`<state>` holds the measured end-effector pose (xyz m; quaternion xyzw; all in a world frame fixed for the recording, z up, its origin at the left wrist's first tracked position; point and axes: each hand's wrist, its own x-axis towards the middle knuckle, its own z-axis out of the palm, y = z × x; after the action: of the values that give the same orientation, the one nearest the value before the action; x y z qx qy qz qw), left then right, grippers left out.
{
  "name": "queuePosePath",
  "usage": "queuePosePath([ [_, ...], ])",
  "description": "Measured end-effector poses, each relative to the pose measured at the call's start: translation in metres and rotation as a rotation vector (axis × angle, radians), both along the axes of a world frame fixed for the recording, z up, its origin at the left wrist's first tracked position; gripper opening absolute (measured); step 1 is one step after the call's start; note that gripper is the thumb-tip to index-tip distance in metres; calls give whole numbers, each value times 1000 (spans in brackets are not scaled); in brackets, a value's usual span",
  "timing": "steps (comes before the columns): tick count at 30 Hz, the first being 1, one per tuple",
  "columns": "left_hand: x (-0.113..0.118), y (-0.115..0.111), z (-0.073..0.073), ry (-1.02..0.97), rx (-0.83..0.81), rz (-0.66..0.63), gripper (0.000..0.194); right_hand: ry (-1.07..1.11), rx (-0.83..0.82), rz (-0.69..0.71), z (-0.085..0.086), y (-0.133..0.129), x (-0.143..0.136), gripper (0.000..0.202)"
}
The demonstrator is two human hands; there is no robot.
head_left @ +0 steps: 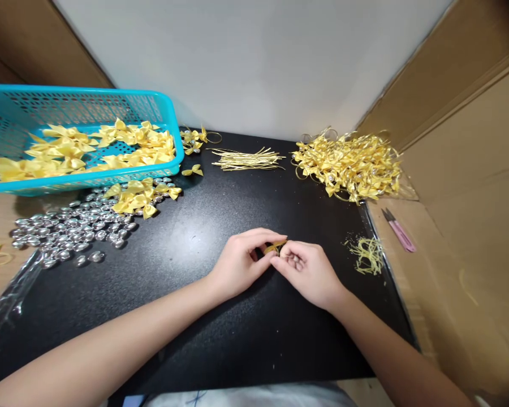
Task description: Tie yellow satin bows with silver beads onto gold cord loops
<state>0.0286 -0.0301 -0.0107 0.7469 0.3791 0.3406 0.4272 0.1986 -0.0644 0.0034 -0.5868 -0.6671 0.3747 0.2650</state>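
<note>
Near the middle of the black table, my left hand pinches a small yellow ribbon piece between thumb and fingers. My right hand meets it from the right, its thumb and curled fingers closed on the same piece. Both hands' fingertips hide much of the ribbon. Beyond the hands lies a row of thin gold ties. Silver beads are spread at the left, with several yellow bows on top of them.
A blue basket of yellow bows stands at the back left. Finished-looking bows with gold loops are heaped at the back right. Trimmed gold bits lie near the right edge, beside pink snips. Cardboard walls flank the table.
</note>
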Motion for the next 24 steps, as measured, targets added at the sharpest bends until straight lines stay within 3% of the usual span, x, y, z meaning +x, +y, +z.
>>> queuePosePath([
  [6,-3,-2,0,-59,40,25,24,123,12,-14,-1,4,7,22],
  [9,-2,-4,-1,-113,31,9,28,223,-63,-15,-2,5,8,19],
  [14,-2,-6,-2,-147,34,-48,29,366,-246,-34,-1,8,14,38],
  [18,-3,-5,-2,-145,31,-58,29,471,-298,-33,1,10,20,52],
  [21,-4,-5,-2,-141,40,-74,28,452,-274,-26,1,11,21,53],
  [24,-4,-6,-2,-132,68,-122,26,394,-261,-35,-1,11,18,41],
])
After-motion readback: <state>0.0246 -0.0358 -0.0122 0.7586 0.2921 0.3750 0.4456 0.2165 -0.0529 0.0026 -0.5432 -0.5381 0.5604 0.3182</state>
